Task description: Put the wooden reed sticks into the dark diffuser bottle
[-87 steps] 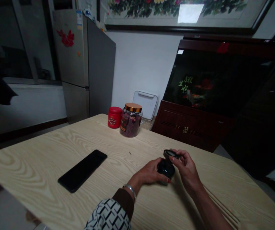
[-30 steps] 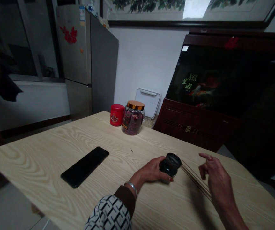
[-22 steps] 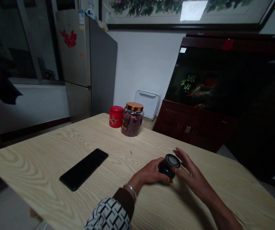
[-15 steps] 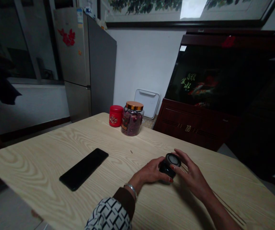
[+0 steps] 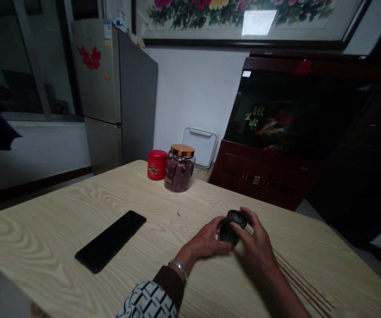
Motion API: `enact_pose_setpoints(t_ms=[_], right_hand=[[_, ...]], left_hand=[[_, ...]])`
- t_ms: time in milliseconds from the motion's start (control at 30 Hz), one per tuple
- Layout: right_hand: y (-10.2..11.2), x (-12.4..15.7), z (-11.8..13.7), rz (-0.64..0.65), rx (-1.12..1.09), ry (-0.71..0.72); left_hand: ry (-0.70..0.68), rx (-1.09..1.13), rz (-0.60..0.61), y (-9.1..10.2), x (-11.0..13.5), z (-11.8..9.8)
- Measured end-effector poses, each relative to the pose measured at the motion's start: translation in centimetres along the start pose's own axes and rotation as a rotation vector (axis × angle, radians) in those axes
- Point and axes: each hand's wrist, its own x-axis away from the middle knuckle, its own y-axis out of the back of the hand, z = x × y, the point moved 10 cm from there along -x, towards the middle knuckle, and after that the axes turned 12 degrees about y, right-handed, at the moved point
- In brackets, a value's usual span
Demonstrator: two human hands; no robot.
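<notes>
A small dark jar (image 5: 226, 235) with a round black lid (image 5: 237, 217) is between my two hands, over the right part of the table. My left hand (image 5: 207, 238) is wrapped round the jar's body, with the thumb on the near side. Around the lid curl the thumb and fingers of my right hand (image 5: 255, 236); the thumb lies on the lid's near rim. Several thin brown sticks (image 5: 305, 285) lie on the table beside and beneath my right forearm. Their far ends are partly hidden by my right hand.
A black phone (image 5: 112, 240) lies to the left on the wooden table (image 5: 124, 187). At the far edge stand a red canister (image 5: 157, 165) and a clear jar of dried flowers (image 5: 179, 172) with a copper-coloured lid. Further back are a fridge (image 5: 99, 92) and a dark cabinet (image 5: 260, 170).
My view has tilted up a little, and more of the sticks shows. My right fingers have shifted slightly round the lid, while my left hand keeps its hold on the jar.
</notes>
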Motion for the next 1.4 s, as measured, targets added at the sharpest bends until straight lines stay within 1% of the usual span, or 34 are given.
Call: enact_pose_setpoints(t_ms=[67,167,267,367,467,533,633,733,833,900,967,1033,1067,1167,1233,1300,1367,1400], right_hand=[[-0.2,-0.7,-0.5,-0.031,0.006,-0.008],[-0.5,-1.6,-1.2,-0.070,0.006,-0.024],[-0.5,-1.8,-1.3,-0.098,0.021,-0.013],[0.3,-0.5,-1.7,-0.151,-0.009,-0.041],[0.9,1.8,-3.4,-0.186,-0.089,-0.160],[0.8,3.2,-4.5,-0.192,-0.115,-0.224],[0.0,4.5,-5.5,-0.191,-0.146,-0.261],[-1.7,4.8,-5.5,-0.128,-0.201,-0.261],[-2.9,4.7,-4.8,-0.066,-0.234,-0.242],[-3.1,4.7,-4.5,-0.038,-0.263,-0.262],[-3.1,4.5,-4.2,0.012,-0.301,-0.309],[-2.6,3.9,-3.4,0.064,-0.374,-0.364],[-2.3,3.5,-2.6,0.094,-0.441,-0.388],[-1.4,1.5,1.0,0.197,-0.747,-0.424],[-0.5,-0.1,3.8,0.268,-0.929,-0.407],[0.6,-1.6,6.0,0.320,-1.057,-0.386],[1.5,-2.9,7.6,0.365,-1.160,-0.365],[1.9,-3.4,8.2,0.386,-1.206,-0.354]], left_hand=[[0.028,0.039,-0.052,0.6,-0.3,0.7],[0.057,0.051,-0.171,1.9,-0.7,1.6],[0.070,0.052,-0.259,2.8,-0.8,1.9],[0.064,0.053,-0.304,3.2,-0.9,1.9],[0.068,-0.034,-0.312,3.2,-0.9,1.6],[0.080,-0.110,-0.320,3.1,-0.9,1.4],[0.128,-0.160,-0.316,3.0,-0.9,1.5],[0.157,-0.169,-0.243,1.9,-0.8,1.5],[0.144,-0.182,-0.124,0.1,-0.6,1.1],[0.130,-0.213,-0.074,-0.6,-0.4,0.6],[0.113,-0.215,-0.039,-0.8,-0.2,-0.2],[0.106,-0.126,0.012,-0.9,-0.1,-1.4],[0.112,-0.043,0.051,-1.0,-0.1,-2.0],[0.154,0.292,0.225,-1.7,0.1,-4.6],[0.152,0.472,0.389,-2.6,0.4,-7.4],[0.143,0.544,0.524,-3.4,0.7,-10.4],[0.148,0.564,0.589,-3.5,0.7,-13.0],[0.160,0.565,0.599,-3.5,0.6,-14.1]])
